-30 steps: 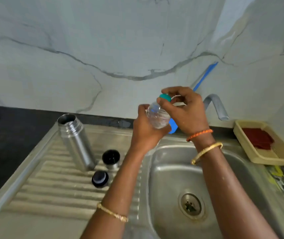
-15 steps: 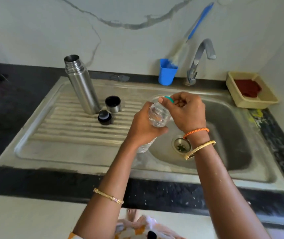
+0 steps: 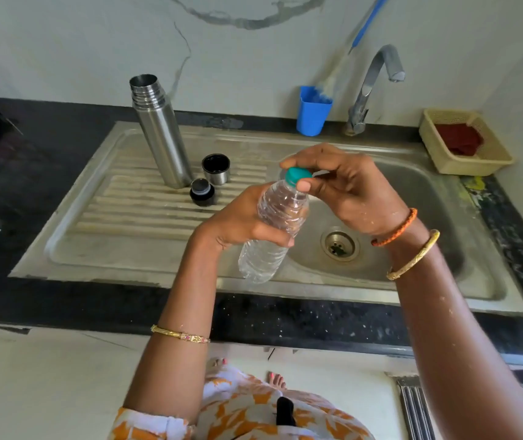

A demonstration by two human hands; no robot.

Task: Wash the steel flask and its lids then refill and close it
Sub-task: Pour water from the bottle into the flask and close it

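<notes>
head | left hand (image 3: 238,222) grips bottle (image 3: 274,227) | right hand (image 3: 349,192) pinches cap (image 3: 296,175)

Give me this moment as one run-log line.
left hand: holds water bottle | right hand: pinches green cap | steel flask: open, upright on drainboard | lids: beside flask

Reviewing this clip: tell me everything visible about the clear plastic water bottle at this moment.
The plastic bottle is clear, ribbed and thin-walled, topped by a teal screw cap that sits on its neck. It looks filled with clear liquid; the exact level is hard to read. It is held off any surface, tilted with its neck up and to the right, over the near left edge of the sink basin. The left hand grips its middle; the right hand pinches the cap.
</notes>
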